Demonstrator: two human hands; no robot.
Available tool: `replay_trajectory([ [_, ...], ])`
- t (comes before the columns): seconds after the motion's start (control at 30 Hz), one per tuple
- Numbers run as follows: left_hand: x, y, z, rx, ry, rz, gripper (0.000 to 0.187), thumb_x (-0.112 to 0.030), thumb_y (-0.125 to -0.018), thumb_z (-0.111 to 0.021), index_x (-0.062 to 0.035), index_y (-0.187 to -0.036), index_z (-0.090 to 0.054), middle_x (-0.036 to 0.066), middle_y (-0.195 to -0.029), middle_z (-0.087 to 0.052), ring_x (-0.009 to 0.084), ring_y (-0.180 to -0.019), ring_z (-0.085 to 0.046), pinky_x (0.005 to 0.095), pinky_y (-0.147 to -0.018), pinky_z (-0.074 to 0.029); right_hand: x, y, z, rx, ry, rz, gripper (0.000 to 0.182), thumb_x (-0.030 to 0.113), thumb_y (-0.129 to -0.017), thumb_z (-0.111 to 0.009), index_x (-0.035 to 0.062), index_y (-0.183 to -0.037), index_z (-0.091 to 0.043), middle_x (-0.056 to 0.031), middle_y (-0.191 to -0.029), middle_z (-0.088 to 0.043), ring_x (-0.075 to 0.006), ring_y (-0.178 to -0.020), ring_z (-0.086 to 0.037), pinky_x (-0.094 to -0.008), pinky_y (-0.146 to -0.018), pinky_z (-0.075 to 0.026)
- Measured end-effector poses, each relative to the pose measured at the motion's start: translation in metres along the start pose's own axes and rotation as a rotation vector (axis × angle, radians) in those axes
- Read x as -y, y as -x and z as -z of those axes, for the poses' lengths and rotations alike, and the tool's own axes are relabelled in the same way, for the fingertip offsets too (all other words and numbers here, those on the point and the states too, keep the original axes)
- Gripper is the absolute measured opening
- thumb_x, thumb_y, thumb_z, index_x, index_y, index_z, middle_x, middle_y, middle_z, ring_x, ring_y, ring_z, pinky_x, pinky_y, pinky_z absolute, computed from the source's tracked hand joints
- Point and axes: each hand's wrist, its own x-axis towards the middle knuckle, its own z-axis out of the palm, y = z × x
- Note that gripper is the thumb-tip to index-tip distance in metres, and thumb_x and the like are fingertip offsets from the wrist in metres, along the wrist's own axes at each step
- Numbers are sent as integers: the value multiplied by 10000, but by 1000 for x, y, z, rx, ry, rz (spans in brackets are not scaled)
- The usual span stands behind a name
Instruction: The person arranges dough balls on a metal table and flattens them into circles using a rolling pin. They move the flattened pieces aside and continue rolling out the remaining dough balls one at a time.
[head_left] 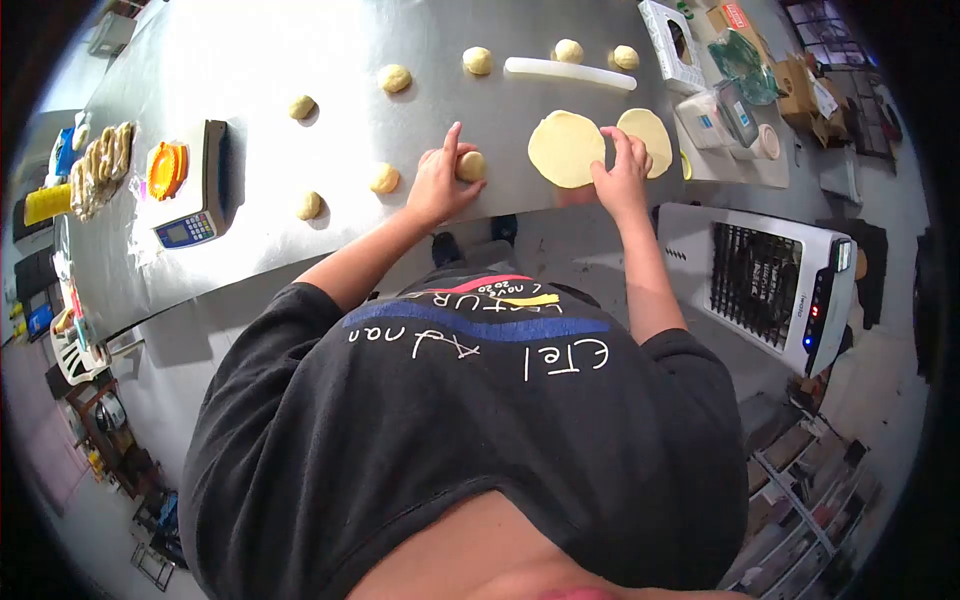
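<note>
My left hand [440, 186] curls round a ball of dough [470, 167] on the metal table, thumb below it and index finger stretched out above. My right hand [624, 170] is between two flat dough rounds. Its thumb and index finger are apart, with their tips at the right edge of the larger round [565, 150]. The smaller round [645, 140] lies partly behind my right fingers. Beyond the rounds rests a white rolling pin [570, 73]. More dough balls sit in two rows, one of them [384, 179] just left of my left hand.
On the left stand a digital scale [187, 229] with orange dough presses [167, 170] on it, and a bag of brown items [102, 168]. Plastic tubs [715, 118] and boxes crowd the table's right end. A white air cooler [757, 280] stands on the floor at the right.
</note>
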Motion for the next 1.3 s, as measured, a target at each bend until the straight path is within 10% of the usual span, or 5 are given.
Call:
replay_trajectory([
  [0.57,13,-17,10,228,30,-129,934,-156,-770,-670,-18,-1473,-71,202,-1456,-328,327,-1326,-373,459,-1140,-200,79,-71,-37,274,-210,342,523,132,-725,-579,208,-1235,-496,-102,-1189,-428,-337,-1163,-356,-443,-1048,-280],
  [0.9,-23,-57,-26,6,-271,96,714,-349,-822,-568,25,-1384,-337,236,-1466,-279,364,-1392,-213,454,-1136,-195,114,-73,-66,303,-414,408,379,207,-756,-560,179,-1135,-562,-113,-1087,-545,-342,-1089,-464,-473,-1007,-325],
  [1.07,-2,-51,-57,23,-498,-4,872,-561,-794,-554,13,-1410,-324,185,-1491,-272,339,-1397,-189,479,-1144,-107,133,-54,-105,556,-116,613,288,325,-787,-513,172,-941,-702,-114,-1061,-599,-336,-1124,-482,-639,-974,-287],
  [1.3,-8,-49,-49,66,-566,48,1022,-750,-745,-450,-47,-1463,-261,139,-1538,-211,279,-1436,-129,437,-1152,-60,131,-53,-103,678,-244,500,263,311,-784,-516,157,-876,-709,-138,-980,-570,-360,-1020,-494,-629,-1002,-259],
])
